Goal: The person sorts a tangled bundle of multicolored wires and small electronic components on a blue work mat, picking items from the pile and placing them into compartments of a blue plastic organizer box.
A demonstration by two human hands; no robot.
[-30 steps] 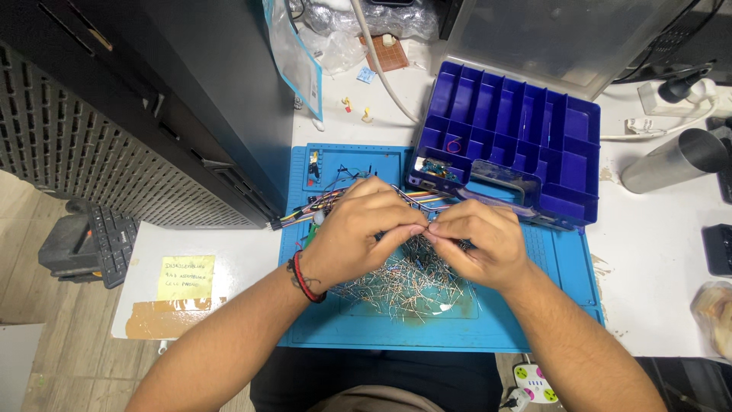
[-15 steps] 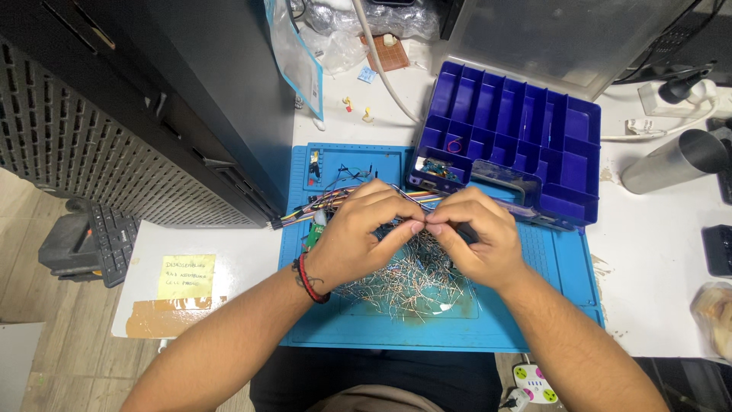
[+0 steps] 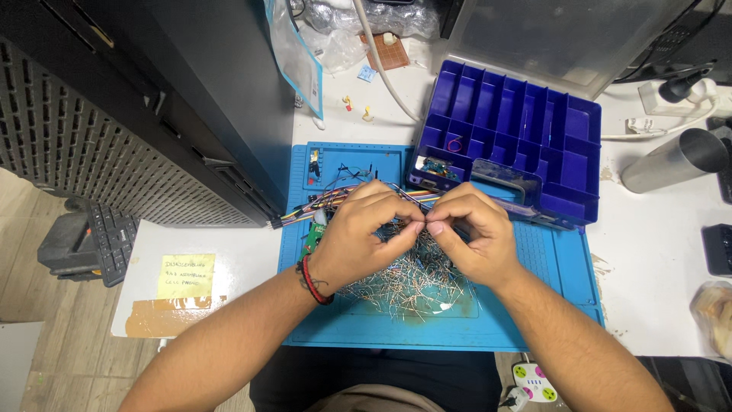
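A loose heap of small wire-legged components point(image 3: 404, 278) is spread across the middle of the blue work mat point(image 3: 549, 263), thin silvery leads pointing every way, partly hidden beneath the hands. A single piece, too small to be made out, is pinched above the heap where the fingertips of the left hand point(image 3: 362, 236) and the right hand point(image 3: 473, 236) are brought together, touching.

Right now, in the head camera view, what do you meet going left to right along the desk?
Yellow sticky note → left hand → right hand, fingertips meeting the left hand's over the pile of wire-legged parts on the blue mat → metal cylinder.
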